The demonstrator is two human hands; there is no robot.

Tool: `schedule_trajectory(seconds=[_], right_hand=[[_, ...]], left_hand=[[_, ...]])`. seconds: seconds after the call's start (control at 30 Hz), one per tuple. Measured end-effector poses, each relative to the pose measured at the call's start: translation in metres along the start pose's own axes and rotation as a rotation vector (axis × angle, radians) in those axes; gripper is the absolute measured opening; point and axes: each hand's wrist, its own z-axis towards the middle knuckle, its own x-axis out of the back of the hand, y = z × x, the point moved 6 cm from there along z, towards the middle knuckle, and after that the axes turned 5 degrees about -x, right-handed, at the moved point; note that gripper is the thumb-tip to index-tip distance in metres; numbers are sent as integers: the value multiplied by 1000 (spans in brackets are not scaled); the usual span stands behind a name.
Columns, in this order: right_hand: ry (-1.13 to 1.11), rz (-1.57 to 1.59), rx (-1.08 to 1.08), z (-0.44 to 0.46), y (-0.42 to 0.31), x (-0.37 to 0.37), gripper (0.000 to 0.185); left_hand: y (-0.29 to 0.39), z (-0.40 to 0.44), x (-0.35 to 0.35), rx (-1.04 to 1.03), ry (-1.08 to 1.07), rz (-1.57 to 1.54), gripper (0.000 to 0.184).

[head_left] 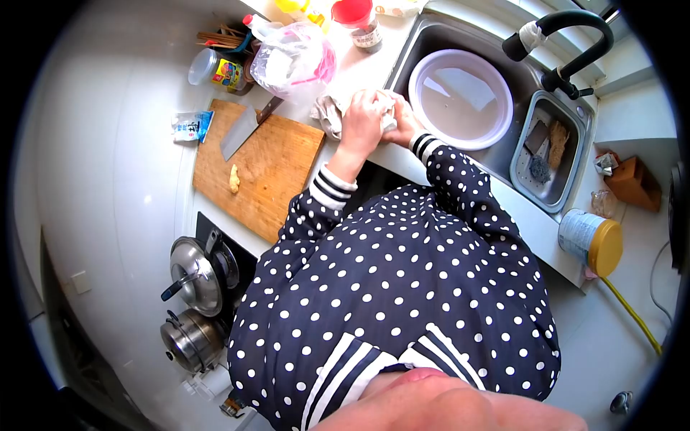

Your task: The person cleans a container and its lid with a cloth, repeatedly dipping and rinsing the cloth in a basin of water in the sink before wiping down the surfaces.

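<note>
Both hands are together at the counter's front edge, between the cutting board and the sink. My left hand (363, 118) is closed around a crumpled whitish cloth (328, 116), part of which spreads out on its left side. My right hand (405, 123) presses against the same bunched cloth from the right, fingers curled and partly hidden. To the left lies a wooden cutting board (280, 169) bearing a kitchen knife (241, 133) and a small piece of peeled ginger (234, 179). A pale round basin (415, 93) of cloudy water sits in the sink (496, 159).
A plastic bag (291, 61), a jar (215, 70) and a red-topped container (356, 18) stand behind the board. A black faucet (575, 43) arches over the sink. Lidded pots (194, 276) are on the left; a yellow-lidded can (593, 241) is at the right.
</note>
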Motion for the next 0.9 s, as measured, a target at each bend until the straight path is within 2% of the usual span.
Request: schedule_trajectory(seconds=[0.03,0.07,0.17,0.23,0.3,0.37,0.4,0.53,0.63,0.67,0.8,0.83,0.9], right_hand=[[-23,-11,5,0,5,-3,95],[22,-3,13,0,9,-7,95],[37,-12,23,-1,4,-5,95],[-1,-35,-39,-3,-10,4,96],[-2,-28,32,-1,1,-3,95],[11,2,-44,-1,9,-6,95],[17,3,-31,2,4,-3,93],[-6,-14,-3,-5,-16,7,88],[15,-40,1,-1,3,-3,89],[31,-39,19,-1,5,-4,88],[-23,-67,3,-1,3,-3,95],[-68,-130,-41,0,0,-3,98],[-80,-142,47,3,8,-8,98]], left_hand=[[4,1,3,-32,16,-11,13],[4,-6,3,21,-86,-25,13],[-1,-9,2,17,-88,-30,19],[-14,2,-1,70,4,31,17],[-14,-2,-6,102,-13,26,17],[2,-10,-1,26,-119,-99,12],[7,-11,3,33,-89,-105,11],[-24,1,-6,132,-13,-69,23],[-4,-8,3,-68,-50,-134,23],[-1,-17,1,7,-149,-173,22],[-13,-3,2,28,-82,-51,23],[-19,5,0,25,-65,-99,24],[-10,4,2,-22,-111,-48,24]])
